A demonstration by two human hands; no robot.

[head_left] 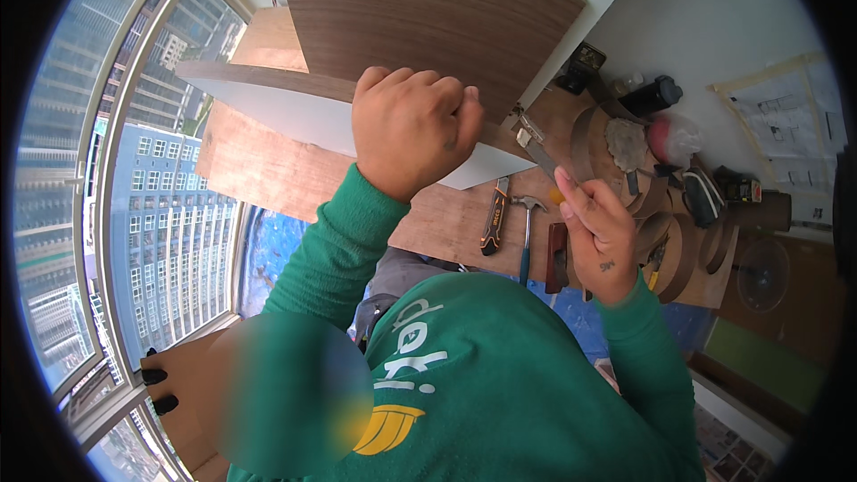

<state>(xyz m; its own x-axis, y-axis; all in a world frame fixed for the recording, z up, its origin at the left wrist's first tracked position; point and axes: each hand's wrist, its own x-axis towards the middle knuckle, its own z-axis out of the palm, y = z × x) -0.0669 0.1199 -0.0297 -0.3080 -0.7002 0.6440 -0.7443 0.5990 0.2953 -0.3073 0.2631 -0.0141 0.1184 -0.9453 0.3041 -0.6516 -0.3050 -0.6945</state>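
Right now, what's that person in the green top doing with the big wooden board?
A person in a green top grips the edge of a wood-grain panel with the left hand. The right hand holds a thin metal blade tool with its tip up at the panel's edge. On the plywood bench below lie a hammer, an orange-and-black hand tool and rolls of edge banding.
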